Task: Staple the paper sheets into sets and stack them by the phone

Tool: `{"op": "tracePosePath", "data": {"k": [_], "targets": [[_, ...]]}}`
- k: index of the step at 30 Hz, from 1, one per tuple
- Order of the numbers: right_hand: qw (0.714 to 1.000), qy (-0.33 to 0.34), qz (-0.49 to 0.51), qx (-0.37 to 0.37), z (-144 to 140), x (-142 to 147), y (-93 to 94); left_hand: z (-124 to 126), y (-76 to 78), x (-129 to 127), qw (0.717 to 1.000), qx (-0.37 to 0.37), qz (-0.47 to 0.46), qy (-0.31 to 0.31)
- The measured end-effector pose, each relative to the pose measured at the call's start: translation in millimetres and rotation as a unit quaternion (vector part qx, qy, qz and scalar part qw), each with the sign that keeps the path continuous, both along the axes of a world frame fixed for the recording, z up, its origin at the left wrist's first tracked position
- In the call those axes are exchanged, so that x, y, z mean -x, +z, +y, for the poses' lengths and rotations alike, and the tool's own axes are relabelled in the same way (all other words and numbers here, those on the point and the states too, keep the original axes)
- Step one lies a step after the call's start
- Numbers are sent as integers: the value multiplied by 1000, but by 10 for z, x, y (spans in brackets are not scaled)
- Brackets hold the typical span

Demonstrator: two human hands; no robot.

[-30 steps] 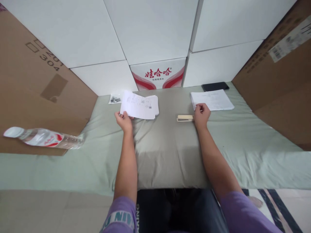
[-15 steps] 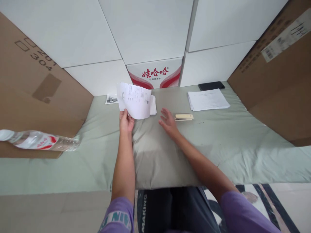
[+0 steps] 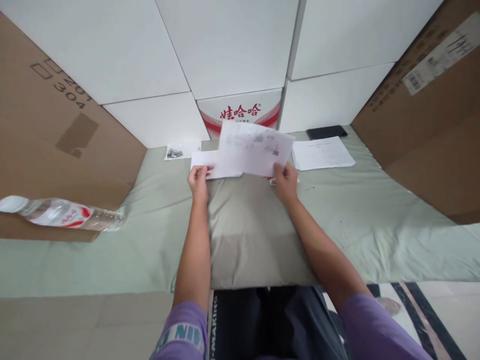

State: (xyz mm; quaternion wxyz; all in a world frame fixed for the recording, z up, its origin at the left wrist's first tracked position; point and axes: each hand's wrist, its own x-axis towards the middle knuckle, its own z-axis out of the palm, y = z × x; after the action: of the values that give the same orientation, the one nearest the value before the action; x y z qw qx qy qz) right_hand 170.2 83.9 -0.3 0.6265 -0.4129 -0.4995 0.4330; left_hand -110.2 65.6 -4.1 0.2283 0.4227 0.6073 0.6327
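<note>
Paper fills the middle of the head view: I see a printed sheet (image 3: 255, 152) in the right hand (image 3: 286, 182), its lower right part pinched between thumb and bent fingers, the rest reaching from them toward ten o'clock. The left hand (image 3: 198, 184) is at the lower left corner of a white paper pile (image 3: 204, 159), fingers curled at its edge; whether they pinch it I cannot tell. That pile lies at nine o'clock from the sheet, which overlaps it.

Blur smears the sheet's print past my reading. A cream stapler (image 3: 273, 182) is mostly hidden behind the right hand, and the sheet covers the bottom of the red-lettered carton (image 3: 240, 107) at twelve. My frame cuts off the left cardboard box (image 3: 56, 160) at nine and the right cardboard box (image 3: 431, 130) at three.

I make out a flat, rectangular paper stack (image 3: 322, 153) at three and, just beyond it, a dark slab of a phone (image 3: 327, 132). A clear plastic bag (image 3: 180, 150) at nine shows small grey pieces. The transparent bottle (image 3: 71, 215), white-capped, is between eight and nine. Pale green cloth (image 3: 255, 250), softly wrinkled, spreads beneath at six.
</note>
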Motion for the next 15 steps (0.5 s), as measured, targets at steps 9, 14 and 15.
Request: {"op": "tracePosePath", "data": {"k": [9,14,15], "targets": [[981,-182,-26,-59,315,-529,-52,-9,-105,157,873,298,280,267],[983,-173,0,-57,371,-491,-121,-37,-95,224,876,275,287,273],[984,-170,1,-58,371,-484,-123,-50,-82,227,874,265,293,282]]}}
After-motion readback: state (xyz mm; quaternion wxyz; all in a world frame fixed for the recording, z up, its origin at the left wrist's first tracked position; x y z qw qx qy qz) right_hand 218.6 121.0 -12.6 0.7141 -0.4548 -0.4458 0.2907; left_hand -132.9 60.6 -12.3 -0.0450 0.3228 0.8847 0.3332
